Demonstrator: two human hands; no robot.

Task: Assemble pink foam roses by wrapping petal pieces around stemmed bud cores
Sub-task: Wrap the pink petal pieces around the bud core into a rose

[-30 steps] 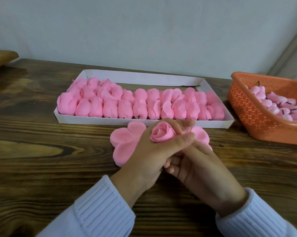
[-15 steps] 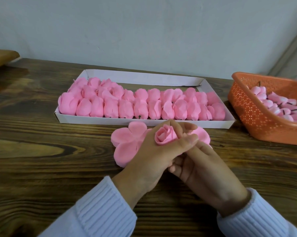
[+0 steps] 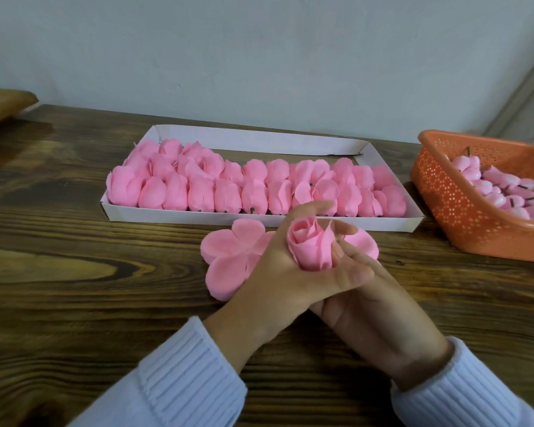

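I am reading this from left to right across the dark wooden table. At the back, the white cardboard tray is holding rows of finished pink foam roses. Just in front of it, a flat pink foam petal piece with rounded lobes is lying on the wood, partly under the hands. The left hand is curling round the half-wrapped pink foam rose, forefinger arching behind and thumb crossing in front, so the flower is sitting upright in that fist above the table. One petal on the rose's right side is standing away, not yet laid down. The right hand is tucking in beneath the left thumb, a fingertip touching that loose petal. I cannot tell whether it is pinching the stem, which is hidden. To do this well, I am thinking the left hand should be turning the core slowly while the right is smoothing each lobe flat and overlapping, squeezing only at the base, as foam is likely creasing easily. Far right, the orange perforated plastic basket is holding stemmed bud cores
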